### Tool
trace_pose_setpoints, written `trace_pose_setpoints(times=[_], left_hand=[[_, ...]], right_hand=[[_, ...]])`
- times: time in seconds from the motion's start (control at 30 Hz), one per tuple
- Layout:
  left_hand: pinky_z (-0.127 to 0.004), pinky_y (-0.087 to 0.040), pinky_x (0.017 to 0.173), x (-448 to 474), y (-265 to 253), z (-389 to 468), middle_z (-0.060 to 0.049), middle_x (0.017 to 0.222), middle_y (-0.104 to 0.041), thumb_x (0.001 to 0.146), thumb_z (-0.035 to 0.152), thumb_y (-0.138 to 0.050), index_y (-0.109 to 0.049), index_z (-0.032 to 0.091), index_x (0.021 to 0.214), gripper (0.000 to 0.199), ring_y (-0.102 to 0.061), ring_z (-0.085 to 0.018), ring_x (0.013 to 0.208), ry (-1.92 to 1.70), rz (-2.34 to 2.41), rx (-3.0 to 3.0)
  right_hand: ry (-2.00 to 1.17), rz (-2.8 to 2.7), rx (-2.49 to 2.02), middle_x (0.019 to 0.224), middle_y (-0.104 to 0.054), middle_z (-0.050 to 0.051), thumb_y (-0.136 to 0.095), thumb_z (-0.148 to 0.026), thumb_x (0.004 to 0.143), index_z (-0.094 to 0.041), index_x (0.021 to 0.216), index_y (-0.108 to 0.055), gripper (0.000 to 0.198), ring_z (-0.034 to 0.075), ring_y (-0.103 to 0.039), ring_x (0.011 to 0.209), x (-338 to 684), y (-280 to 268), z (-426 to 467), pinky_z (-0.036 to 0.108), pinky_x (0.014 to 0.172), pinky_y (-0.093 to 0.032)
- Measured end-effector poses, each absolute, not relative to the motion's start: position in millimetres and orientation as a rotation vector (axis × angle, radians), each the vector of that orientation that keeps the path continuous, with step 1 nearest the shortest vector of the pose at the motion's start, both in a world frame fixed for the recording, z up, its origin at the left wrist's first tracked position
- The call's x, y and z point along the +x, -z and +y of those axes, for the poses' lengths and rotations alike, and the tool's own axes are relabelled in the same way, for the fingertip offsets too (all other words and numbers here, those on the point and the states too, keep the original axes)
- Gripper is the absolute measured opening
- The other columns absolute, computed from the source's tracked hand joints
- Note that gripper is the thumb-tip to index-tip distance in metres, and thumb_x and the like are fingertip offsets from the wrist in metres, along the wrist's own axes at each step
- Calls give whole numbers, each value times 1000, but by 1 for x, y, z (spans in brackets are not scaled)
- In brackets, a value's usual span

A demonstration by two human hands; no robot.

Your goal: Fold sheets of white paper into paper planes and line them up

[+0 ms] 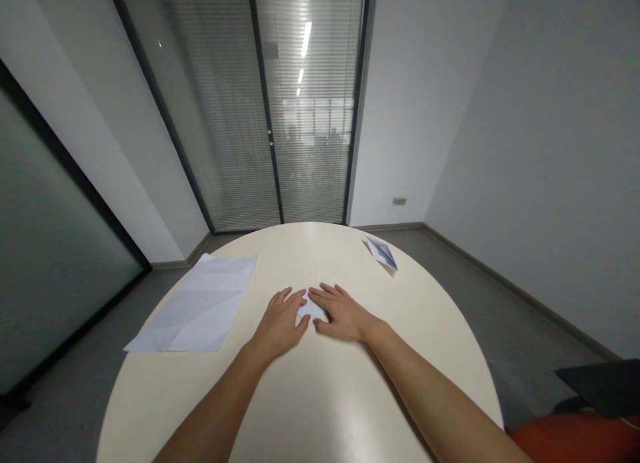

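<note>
A small piece of folded white paper point(311, 308) lies flat on the round cream table point(310, 250), between my two hands. My left hand point(285, 321) rests on its left side, fingers spread, with fingertips at the paper's edge. From the right, my right hand point(341, 313) lies across the paper's other side, its fingers stretched out flat and the thumb near the lower edge. Both hands cover parts of the paper, so its full outline is hidden.
Creased white sheets point(205, 306) lie at the table's left, reaching over its edge. A folded paper piece point(383, 253) sits near the far right rim. Beyond the table are glass doors with blinds point(310, 163). A red chair seat point(575, 440) shows at lower right.
</note>
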State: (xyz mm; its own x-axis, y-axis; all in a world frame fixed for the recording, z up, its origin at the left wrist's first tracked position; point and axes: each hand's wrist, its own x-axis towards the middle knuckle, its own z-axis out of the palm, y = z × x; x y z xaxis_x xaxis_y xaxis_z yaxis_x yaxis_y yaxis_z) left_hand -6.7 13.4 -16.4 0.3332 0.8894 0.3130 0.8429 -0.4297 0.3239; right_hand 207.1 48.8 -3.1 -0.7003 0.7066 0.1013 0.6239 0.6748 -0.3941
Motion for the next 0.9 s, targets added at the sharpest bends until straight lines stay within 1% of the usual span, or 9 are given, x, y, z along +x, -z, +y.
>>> trace_pose_setpoints(times=[0.1,0.17,0.23,0.33,0.4,0.5,0.6,0.77,0.9], left_hand=[[-52,-33,116,-9,14,13,-9,135,-66,93,31,-60,-64,19,126,36,-46,-33,135,-660,1623,2547],[-51,-34,115,-9,11,13,-8,135,-65,93,33,-61,-68,19,120,31,-49,-33,132,-654,1625,2591],[-49,-37,113,-9,7,12,-9,127,-69,93,33,-61,-70,19,116,28,-53,-32,126,-645,1623,2628],[-46,-42,105,-8,1,10,-10,110,-71,91,34,-63,-71,19,108,24,-58,-30,113,-606,1643,2652],[-45,-45,100,-7,-3,8,-10,105,-70,90,34,-65,-72,18,104,22,-60,-29,106,-578,1671,2652],[-44,-47,96,-6,-6,5,-10,102,-69,90,35,-66,-73,18,101,22,-60,-29,103,-562,1705,2653],[-44,-47,95,-5,-4,3,-10,102,-68,90,35,-65,-73,18,101,22,-60,-29,103,-577,1716,2654],[-44,-44,103,-6,6,3,-12,124,-66,91,34,-64,-68,19,116,29,-58,-29,116,-679,1720,2622],[-45,-45,103,-7,11,5,-12,121,-68,92,34,-62,-63,18,123,34,-60,-29,114,-725,1696,2585]], right_hand=[[-462,-2640,-1057,159,-41,12,-58,-48,90,-20,155,-41,72,36,-29,150,210,2,49,59,121,-23],[-427,-2635,-1025,154,-48,13,-60,-49,90,-18,149,-49,67,36,-32,149,212,0,50,56,121,-26],[-378,-2627,-975,147,-56,13,-63,-46,89,-17,140,-59,59,34,-37,146,215,-3,51,52,120,-29],[-310,-2625,-884,132,-68,11,-66,-39,89,-17,121,-71,39,31,-52,134,217,-9,54,47,120,-31],[-272,-2619,-869,121,-73,9,-67,-36,89,-18,110,-75,29,29,-59,125,217,-12,55,45,118,-34],[-240,-2586,-922,108,-76,8,-70,-35,88,-18,101,-77,23,29,-62,118,217,-13,56,43,111,-40],[-233,-2570,-933,105,-75,9,-70,-36,88,-18,103,-77,24,28,-62,114,217,-13,55,41,106,-43],[-227,-2524,-947,114,-69,14,-69,-39,89,-15,116,-71,36,29,-58,117,217,-6,55,43,105,-44],[-302,-2484,-933,121,-67,15,-71,-38,87,-14,121,-67,41,31,-53,124,216,2,57,44,109,-41]])
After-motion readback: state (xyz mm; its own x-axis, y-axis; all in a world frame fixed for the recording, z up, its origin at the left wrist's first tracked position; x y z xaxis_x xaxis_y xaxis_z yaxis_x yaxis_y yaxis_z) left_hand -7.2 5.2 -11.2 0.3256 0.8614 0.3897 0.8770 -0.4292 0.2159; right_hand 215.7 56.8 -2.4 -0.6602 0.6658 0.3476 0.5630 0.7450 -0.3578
